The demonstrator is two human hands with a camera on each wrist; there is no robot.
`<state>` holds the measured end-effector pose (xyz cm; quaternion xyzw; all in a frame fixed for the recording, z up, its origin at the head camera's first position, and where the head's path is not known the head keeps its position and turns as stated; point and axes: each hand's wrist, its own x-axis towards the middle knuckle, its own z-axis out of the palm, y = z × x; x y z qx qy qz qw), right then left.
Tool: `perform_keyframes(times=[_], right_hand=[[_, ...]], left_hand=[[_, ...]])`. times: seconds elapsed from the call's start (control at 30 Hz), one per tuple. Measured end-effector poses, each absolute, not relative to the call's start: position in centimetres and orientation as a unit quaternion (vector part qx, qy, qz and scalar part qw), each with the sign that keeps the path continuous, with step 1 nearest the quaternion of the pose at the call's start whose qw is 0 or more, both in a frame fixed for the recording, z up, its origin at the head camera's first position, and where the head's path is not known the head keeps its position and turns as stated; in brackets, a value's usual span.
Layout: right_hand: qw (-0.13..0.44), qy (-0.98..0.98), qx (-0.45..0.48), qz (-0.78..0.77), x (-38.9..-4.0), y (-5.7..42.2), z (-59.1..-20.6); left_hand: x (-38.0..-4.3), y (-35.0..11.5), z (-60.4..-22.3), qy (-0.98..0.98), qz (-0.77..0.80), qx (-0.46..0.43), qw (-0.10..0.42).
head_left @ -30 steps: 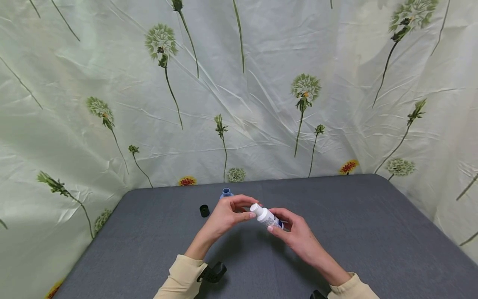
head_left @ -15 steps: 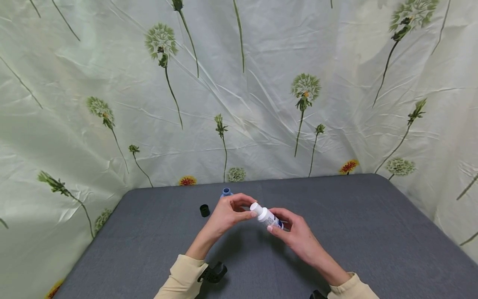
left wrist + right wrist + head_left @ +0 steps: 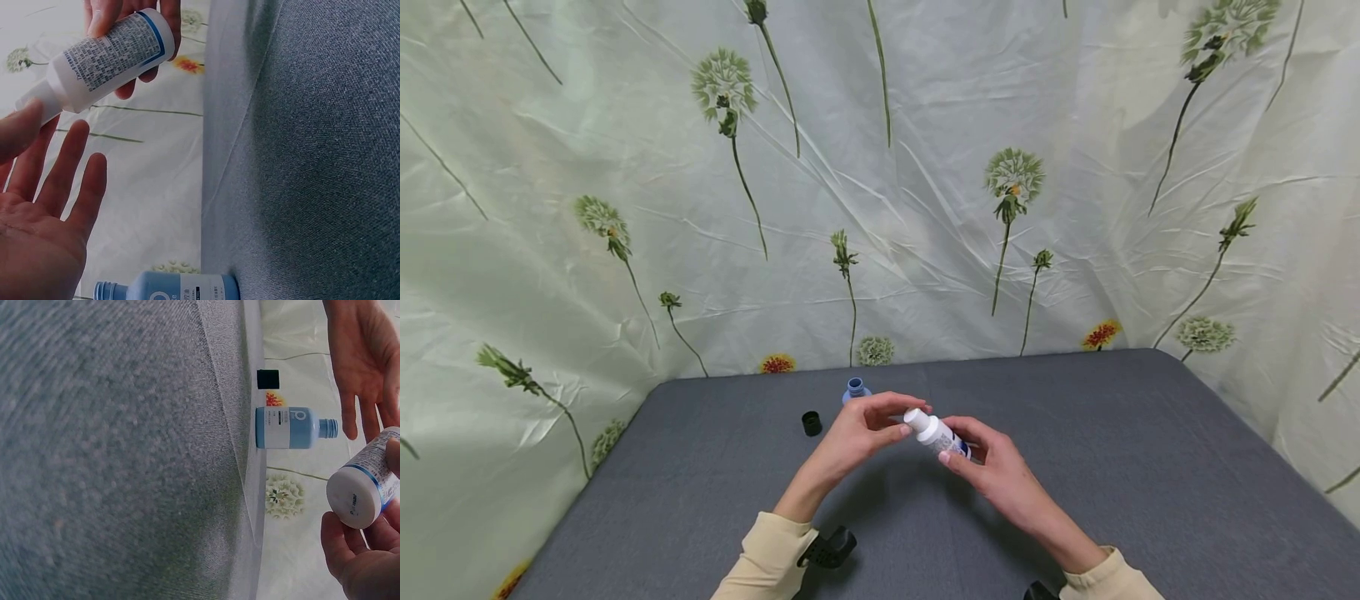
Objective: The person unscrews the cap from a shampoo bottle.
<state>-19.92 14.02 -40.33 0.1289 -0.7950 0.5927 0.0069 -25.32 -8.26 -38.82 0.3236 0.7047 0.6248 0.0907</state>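
Note:
A white bottle [image 3: 942,437] with a printed label is held tilted above the table, its white cap [image 3: 916,418] toward the upper left. My right hand [image 3: 992,467] grips the bottle's body near its base. At the cap, my left hand [image 3: 859,433] pinches with thumb and index finger; its other fingers stretch out loosely in the left wrist view. Behind the left hand stands an uncapped blue bottle [image 3: 855,390], partly hidden in the head view; the right wrist view shows the whole blue bottle [image 3: 290,427] upright on the table. A black cap [image 3: 811,423] lies to its left.
The grey cloth-covered table [image 3: 700,483] reaches back to a pale curtain [image 3: 925,208] printed with dandelions. A black wrist device [image 3: 829,547] is strapped to the left forearm.
The left fingers have shifted slightly around the white cap, straightening a little over it. The right hand and white bottle have stayed nearly in place; the blue bottle and black cap have not moved.

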Motion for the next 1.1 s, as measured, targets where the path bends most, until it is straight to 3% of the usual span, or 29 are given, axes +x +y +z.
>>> perform_keyframes(times=[0.83, 1.1], right_hand=[[0.012, -0.810, 0.120, 0.574, -19.81, 13.78, -40.36], [0.009, -0.804, 0.112, 0.584, -19.81, 13.65, -40.42]], left_hand=[[-25.19, -7.88, -39.02, 0.748, 0.620, 0.233, 0.044], [-25.14, -7.74, -39.02, 0.739, 0.613, 0.277, 0.051]])
